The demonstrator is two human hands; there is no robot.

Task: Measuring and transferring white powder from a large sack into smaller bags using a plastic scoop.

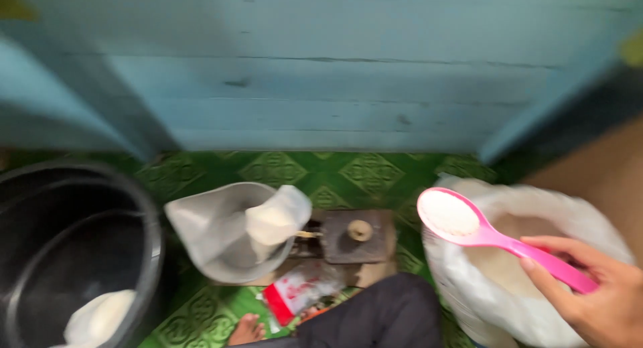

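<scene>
Of the hands, only the right hand (606, 294) shows, clamped on a level pink spoon (489, 234) over the white sack (576, 221).

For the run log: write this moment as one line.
right hand: holds pink spoon, heaped with white powder | spoon: over open white sack | left hand: out of view | nearby: grey bowl, black bucket
</scene>
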